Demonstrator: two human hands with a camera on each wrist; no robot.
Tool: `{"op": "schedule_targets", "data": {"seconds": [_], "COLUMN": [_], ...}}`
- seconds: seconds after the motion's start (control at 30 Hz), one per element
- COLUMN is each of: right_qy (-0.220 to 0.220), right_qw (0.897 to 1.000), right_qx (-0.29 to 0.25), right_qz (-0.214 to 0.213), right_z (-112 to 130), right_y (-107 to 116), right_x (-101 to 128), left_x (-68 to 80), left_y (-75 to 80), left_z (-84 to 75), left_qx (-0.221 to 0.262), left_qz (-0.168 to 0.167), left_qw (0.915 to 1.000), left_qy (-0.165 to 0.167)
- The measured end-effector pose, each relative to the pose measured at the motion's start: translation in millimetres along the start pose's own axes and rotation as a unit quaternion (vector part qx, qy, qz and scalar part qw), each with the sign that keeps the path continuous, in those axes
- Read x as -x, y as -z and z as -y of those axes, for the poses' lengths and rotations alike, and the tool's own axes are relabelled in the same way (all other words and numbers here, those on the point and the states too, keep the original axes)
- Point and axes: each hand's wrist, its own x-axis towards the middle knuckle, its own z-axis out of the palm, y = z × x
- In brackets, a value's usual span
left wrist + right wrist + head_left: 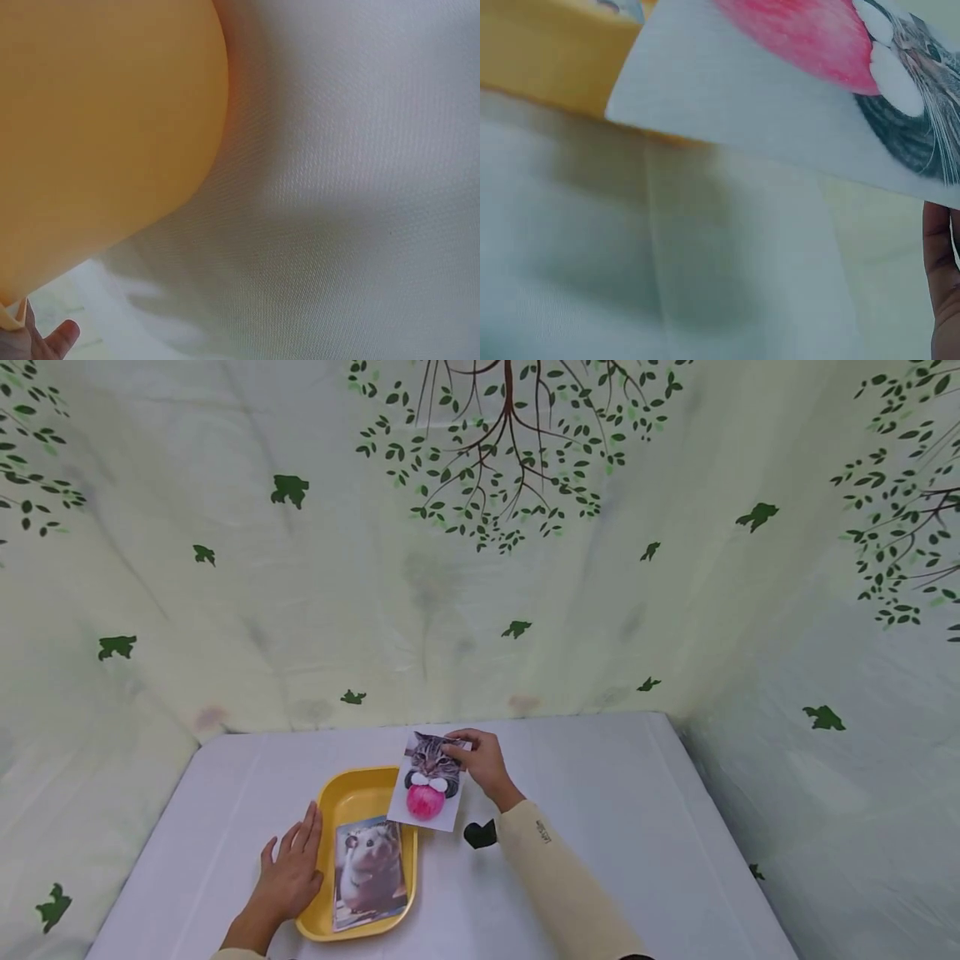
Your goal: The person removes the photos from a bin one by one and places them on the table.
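Observation:
My right hand (486, 766) pinches a picture card (426, 800) by its upper right edge. The card is white, with a tabby cat and a pink ball printed on it, and its left part overlaps the right rim of a yellow tray (351, 795). Inside the tray lies a picture card (369, 875) of a pale hamster, apparently on top of others. My left hand (287, 878) rests against the tray's left rim with its fingers extended. The right wrist view shows the cat card (727, 112) close up; the left wrist view shows mostly the tray's side (97, 127).
A white cloth covers the table (600, 810). A black heart shape (479, 835) is beside the right sleeve (558, 877). Pale curtains (450, 610) printed with leaves and branches hang behind the table and at both sides.

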Motion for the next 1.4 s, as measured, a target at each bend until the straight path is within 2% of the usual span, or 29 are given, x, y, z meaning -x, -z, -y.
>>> {"op": "schedule_targets", "data": {"seconds": [0.1,0.2,0.3,0.43,0.63,1.03,1.2,1.4], "right_qy": [-0.014,-0.031,-0.05,-0.083,-0.115,-0.102,-0.095,-0.044], "right_qw": [0.999,0.998,0.995,0.99,0.984,0.979,0.98,0.982], "right_qx": [0.013,0.037,0.075,0.113,0.135,0.176,0.173,0.182], "right_qz": [-0.031,-0.048,-0.038,-0.008,0.002,0.0,-0.006,0.025], "right_z": [-11,-23,-34,-47,-64,-65,-61,-40], "right_y": [15,24,28,25,18,15,14,-6], "right_x": [0,1,5,10,13,20,19,19], "left_x": [0.7,1.0,1.1,0.8,0.1,0.7,0.6,0.2], "left_y": [-1.1,-2.1,-2.7,-3.4,-4.0,-4.4,-5.1,-5.0], "left_z": [0.4,1.4,2.0,2.2,1.3,0.2,1.3,1.9], "left_qx": [0.001,0.001,0.002,0.008,0.008,0.006,0.001,0.0], "left_qz": [0.002,-0.01,-0.02,-0.012,-0.004,-0.015,-0.02,-0.023], "left_qw": [1.0,0.9999,0.9998,0.9999,1.0,0.9998,0.9998,0.9997], "left_qy": [0.003,-0.003,-0.009,-0.006,0.001,-0.007,-0.01,-0.01]}}
